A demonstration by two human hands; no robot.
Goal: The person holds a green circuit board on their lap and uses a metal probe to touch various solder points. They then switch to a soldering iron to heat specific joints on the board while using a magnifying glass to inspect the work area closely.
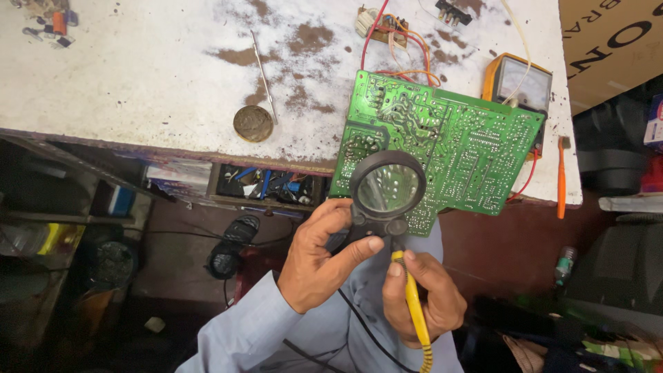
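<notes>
From the head view, the left hand (319, 259) is curled closed around the black handle of a round magnifying glass (387, 188), thumb pressed against the handle's lower end. The lens sits over the lower left corner of a green circuit board (449, 138), which lies solder side up, tilted, with its lower edge overhanging the front edge of the counter (138, 76). Solder joints show enlarged through the lens.

The right hand (421, 300) is just below the board and right of the left hand, fingers wrapped tightly round the yellow grip of a soldering iron (413, 304); its upper end rises toward the base of the magnifying glass, and whether the tip touches the board cannot be told, since the handle hides it. A black cable runs down from the hands across the person's light blue sleeve.

Behind the board's upper right corner stands an orange analogue multimeter (519, 81), partly covered by the board. Red and orange wires (407, 41) lead from the board's top edge to a small component above it. Left of the board lie a round tin of brownish paste (253, 123) and a thin metal rod (264, 76) touching the tin's rim. An orange screwdriver (561, 178) hangs at the counter's edge, right of the board.
</notes>
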